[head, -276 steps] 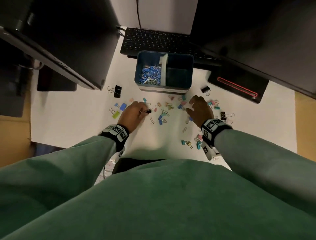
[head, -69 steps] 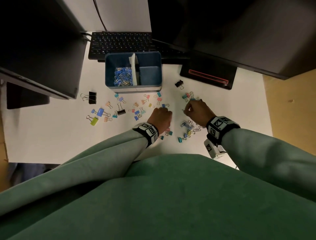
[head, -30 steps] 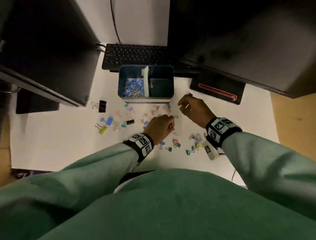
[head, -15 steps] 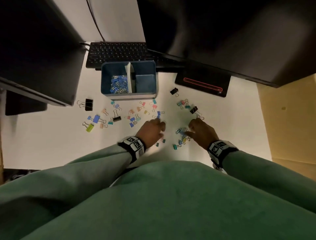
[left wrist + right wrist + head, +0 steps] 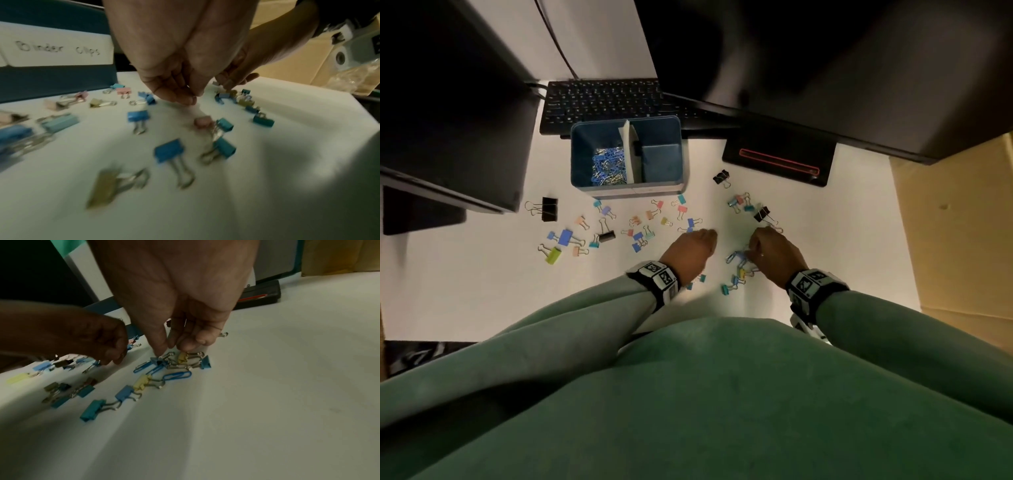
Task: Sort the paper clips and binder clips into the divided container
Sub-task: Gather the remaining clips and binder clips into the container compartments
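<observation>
Blue paper clip (image 5: pixel 144 367) under right hand (image 5: pixel 174 296) fingers (image 5: pixel 159 345), loosely spread; left hand (image 5: pixel 174 56) fingers curled, empty.

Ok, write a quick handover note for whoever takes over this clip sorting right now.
Left grip: fingertips bunched low over the table; unclear whether it holds anything.
Right grip: fingertips down on a tangle of clips; a closed pinch can't be confirmed.
Container: the left compartment holds a pile of paper clips; the right compartment looks empty.
Done: most paper clips are in.
Left: a few blue paper clips by the right grip, then all the binder clips scattered on the table.
</observation>
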`<state>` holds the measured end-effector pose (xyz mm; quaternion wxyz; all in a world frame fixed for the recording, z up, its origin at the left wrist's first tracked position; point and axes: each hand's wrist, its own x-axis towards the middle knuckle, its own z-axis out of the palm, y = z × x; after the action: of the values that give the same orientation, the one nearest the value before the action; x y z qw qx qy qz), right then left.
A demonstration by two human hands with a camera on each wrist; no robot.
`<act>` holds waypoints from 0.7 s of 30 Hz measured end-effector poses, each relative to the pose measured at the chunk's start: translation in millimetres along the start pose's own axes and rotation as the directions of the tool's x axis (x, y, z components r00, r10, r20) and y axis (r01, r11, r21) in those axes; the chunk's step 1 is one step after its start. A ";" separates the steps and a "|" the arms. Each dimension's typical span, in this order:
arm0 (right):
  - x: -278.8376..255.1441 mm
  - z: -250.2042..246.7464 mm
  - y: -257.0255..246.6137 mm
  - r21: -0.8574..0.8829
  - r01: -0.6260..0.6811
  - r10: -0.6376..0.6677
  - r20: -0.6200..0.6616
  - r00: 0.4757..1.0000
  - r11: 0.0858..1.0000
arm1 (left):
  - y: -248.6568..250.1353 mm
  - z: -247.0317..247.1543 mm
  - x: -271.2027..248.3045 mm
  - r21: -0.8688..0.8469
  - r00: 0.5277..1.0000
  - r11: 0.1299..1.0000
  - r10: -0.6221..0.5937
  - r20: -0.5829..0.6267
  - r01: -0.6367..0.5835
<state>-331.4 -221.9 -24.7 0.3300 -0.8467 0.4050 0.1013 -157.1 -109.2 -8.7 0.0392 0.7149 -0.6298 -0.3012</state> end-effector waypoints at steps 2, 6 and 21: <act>-1.6 1.8 -4.8 -0.078 0.033 -0.034 -0.009 0.999 0.996 | 12.0 -0.8 3.0 -0.065 1.000 0.998 0.000 -0.006 -0.001; 2.2 7.1 -18.1 -0.138 0.056 -0.055 0.012 0.998 0.989 | 16.0 2.5 7.6 -0.114 0.998 0.991 -0.066 -0.009 0.065; 4.1 -18.9 -8.0 -0.318 0.118 -0.095 0.087 0.992 0.941 | 28.4 20.9 31.8 -0.166 0.984 0.971 -0.179 -0.020 0.173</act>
<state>-324.5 -232.9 -8.3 0.2062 -0.9057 0.3247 0.1782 -191.2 -137.6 -25.6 0.0817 0.7675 -0.5362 -0.3417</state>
